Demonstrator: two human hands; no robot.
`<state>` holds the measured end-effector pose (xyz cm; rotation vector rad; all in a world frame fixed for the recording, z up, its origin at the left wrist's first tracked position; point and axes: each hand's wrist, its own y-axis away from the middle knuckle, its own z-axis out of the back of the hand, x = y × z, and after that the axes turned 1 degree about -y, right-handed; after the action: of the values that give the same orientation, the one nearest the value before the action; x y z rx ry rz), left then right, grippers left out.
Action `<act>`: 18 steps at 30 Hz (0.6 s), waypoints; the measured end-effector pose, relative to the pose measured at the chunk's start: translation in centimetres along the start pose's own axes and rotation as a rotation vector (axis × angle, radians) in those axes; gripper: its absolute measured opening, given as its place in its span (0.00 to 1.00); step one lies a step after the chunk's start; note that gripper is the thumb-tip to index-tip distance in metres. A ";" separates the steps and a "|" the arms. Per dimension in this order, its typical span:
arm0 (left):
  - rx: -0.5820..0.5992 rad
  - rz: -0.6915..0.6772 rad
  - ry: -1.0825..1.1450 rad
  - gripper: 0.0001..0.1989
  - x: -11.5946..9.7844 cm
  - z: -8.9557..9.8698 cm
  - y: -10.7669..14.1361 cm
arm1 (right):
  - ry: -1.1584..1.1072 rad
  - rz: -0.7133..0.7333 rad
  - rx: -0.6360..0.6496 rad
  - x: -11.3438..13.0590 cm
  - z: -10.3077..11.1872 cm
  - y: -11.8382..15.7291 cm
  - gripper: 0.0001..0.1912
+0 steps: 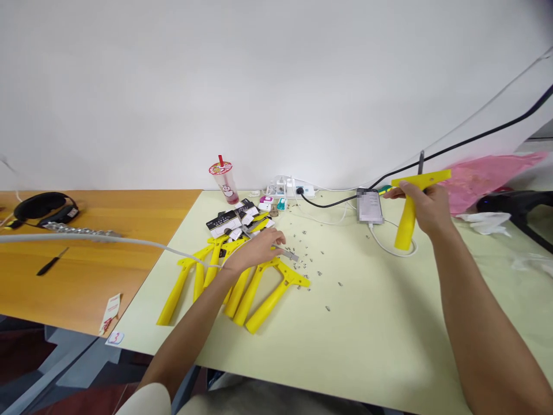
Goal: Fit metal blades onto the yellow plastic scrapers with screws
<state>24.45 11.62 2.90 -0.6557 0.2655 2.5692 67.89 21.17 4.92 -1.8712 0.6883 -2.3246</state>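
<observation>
My right hand (427, 210) is raised over the right side of the table, closed around a yellow T-shaped plastic handle (405, 225). A thin grey metal piece (421, 163) sticks up behind its crossbar; where it ends below is hidden. On the left, my left hand (259, 246) has its fingers curled over a flat grey metal strip (288, 253), whose end shows past the fingertips. Beneath and around that hand lie several more yellow handles (270, 305), partly covered by my forearm. Small metal screws or nuts (319, 273) are scattered to its right.
Black-and-white cards (222, 222) lie behind the handles, near a lidded drink cup (227, 184). A power strip (306, 190) with cables stands by the wall. A phone (370, 206) charges beside it. A pink bag (479, 178) is at right, a knife (52, 262) at left.
</observation>
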 end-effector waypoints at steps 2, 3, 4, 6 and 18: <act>-0.045 0.054 -0.061 0.09 0.9 1.2 1.2 | 0.007 0.000 0.004 0.0 0.1 0.0 0.13; -0.053 0.081 -0.090 0.09 1.3 1.7 1.8 | 0.012 0.000 0.005 0.0 0.1 0.0 0.13; -0.052 0.105 -0.116 0.09 1.8 2.2 2.4 | 0.016 -0.001 0.004 0.0 0.2 -0.1 0.13; -0.041 0.139 -0.156 0.08 2.4 2.9 3.2 | 0.021 -0.005 0.001 -0.1 0.2 -0.1 0.13; -0.052 0.165 -0.342 0.14 2.9 4.2 3.9 | 0.007 0.008 0.021 -0.1 0.2 0.0 0.13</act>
<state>18.58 10.63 5.34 -0.2094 0.1431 2.7982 68.10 21.17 4.91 -1.8490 0.6681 -2.3258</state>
